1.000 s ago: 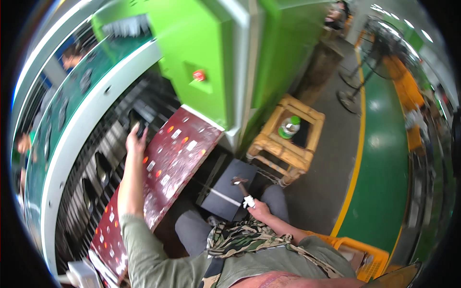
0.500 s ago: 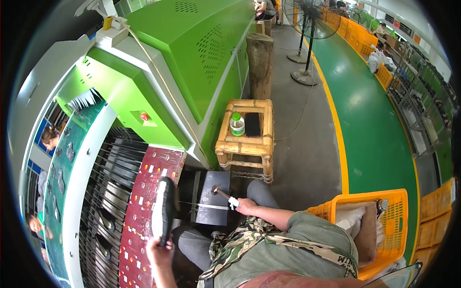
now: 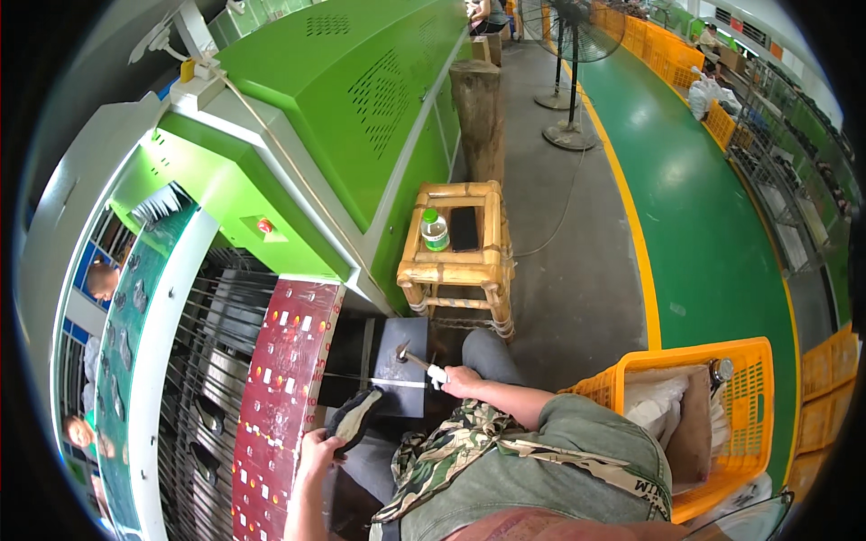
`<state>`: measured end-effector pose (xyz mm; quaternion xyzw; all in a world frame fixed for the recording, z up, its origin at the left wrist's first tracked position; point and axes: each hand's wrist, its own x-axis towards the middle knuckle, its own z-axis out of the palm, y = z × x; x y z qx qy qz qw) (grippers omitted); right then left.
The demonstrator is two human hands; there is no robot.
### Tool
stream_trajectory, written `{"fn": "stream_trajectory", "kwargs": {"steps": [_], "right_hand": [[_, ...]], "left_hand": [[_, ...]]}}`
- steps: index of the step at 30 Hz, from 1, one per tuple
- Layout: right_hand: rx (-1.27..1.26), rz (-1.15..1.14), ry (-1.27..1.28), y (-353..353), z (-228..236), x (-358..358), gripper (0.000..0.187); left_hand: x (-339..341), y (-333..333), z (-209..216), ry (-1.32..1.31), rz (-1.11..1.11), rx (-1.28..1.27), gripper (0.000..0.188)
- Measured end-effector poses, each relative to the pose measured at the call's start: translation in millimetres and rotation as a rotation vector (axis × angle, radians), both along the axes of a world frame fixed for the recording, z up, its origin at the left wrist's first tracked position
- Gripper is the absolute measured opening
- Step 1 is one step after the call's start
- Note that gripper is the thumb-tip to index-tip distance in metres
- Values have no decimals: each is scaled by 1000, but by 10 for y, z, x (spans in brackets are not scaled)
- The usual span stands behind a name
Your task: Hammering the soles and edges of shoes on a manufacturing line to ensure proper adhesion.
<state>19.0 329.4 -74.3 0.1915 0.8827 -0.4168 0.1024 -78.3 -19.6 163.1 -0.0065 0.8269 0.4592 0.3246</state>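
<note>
Camouflage cloth [image 3: 469,444], worn across body, runs from six o'clock toward five; near far end, between four and five o'clock, short row of dark capital letters [image 3: 648,489] on pale strip. Green-capped bottle [image 3: 435,232], just above centre toward twelve o'clock, bears green-and-white label [image 3: 437,244]; print too small to read. Maroon board [image 3: 281,379], toward eight o'clock, shows repeated pale and reddish printed marks [image 3: 282,318]; any wording too small to make out.

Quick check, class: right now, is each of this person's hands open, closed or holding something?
Left hand: closed, holding a dark shoe upper by one end.
Right hand: closed, holding a hammer by its handle.
</note>
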Motion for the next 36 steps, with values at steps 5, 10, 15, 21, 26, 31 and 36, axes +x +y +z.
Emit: {"fn": "stream_trajectory", "kwargs": {"steps": [5,10,15,21,26,31,36], "right_hand": [[-59,-22,-36,-13,73,30,42],[-35,-36,-9,-43,9,56,40],[-86,4,56,6,-313,-9,39],[-410,-108,-162,46,91,-32,18],[-680,-193,-230,122,62,-48,26],[-597,-186,-217,120,567,-193,18],[-358,40,304,288,2184,-616,18]], "left_hand": [[-451,239,-12,648,-320,-434,30],[-617,546,-269,1031,-329,-367,30],[-634,686,-1014,884,113,299,29],[-744,663,-927,808,181,104,42],[-774,804,-630,820,197,377,31],[-595,934,-844,735,147,417,27],[-543,1040,-841,673,80,339,30]]}}
